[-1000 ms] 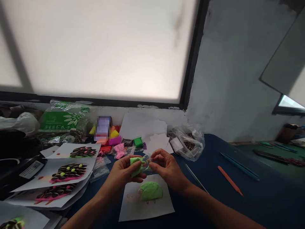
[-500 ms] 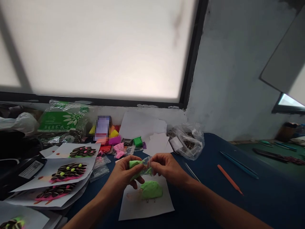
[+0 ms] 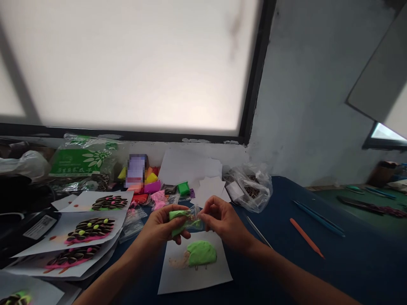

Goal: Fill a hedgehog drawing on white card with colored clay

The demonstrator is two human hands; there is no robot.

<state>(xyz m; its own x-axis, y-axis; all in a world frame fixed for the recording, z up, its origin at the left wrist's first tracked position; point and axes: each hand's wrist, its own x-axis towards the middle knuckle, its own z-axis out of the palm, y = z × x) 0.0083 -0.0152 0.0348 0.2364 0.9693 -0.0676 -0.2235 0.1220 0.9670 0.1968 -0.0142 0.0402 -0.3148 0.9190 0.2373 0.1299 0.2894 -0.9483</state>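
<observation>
My left hand (image 3: 165,221) is closed around a small clear bag of light green modelling clay (image 3: 178,214), held above a sheet of paper. My right hand (image 3: 221,218) pinches at the bag's clear plastic end with thumb and forefinger; whether a bit of clay is also between those fingertips is too small to tell. Under both hands lies the white paper (image 3: 178,284). It bears a hedgehog shape, its rounded body of green clay (image 3: 202,253) and its snout a pale pinkish layer (image 3: 178,262). Two short legs are drawn below the body.
To the left are stacked hedgehog pictures (image 3: 90,228) covered with seeds. Behind stand colourful clay packs (image 3: 152,186), a phone (image 3: 136,169), a green seed bag (image 3: 78,161) and a clear bag of seeds (image 3: 251,188). An orange tool (image 3: 307,238) and blue tweezers (image 3: 318,218) lie at right.
My right hand has lifted slightly, its fingers curled more tightly at the bag's end. The green clay bag in my left hand has shifted a little left and up.
</observation>
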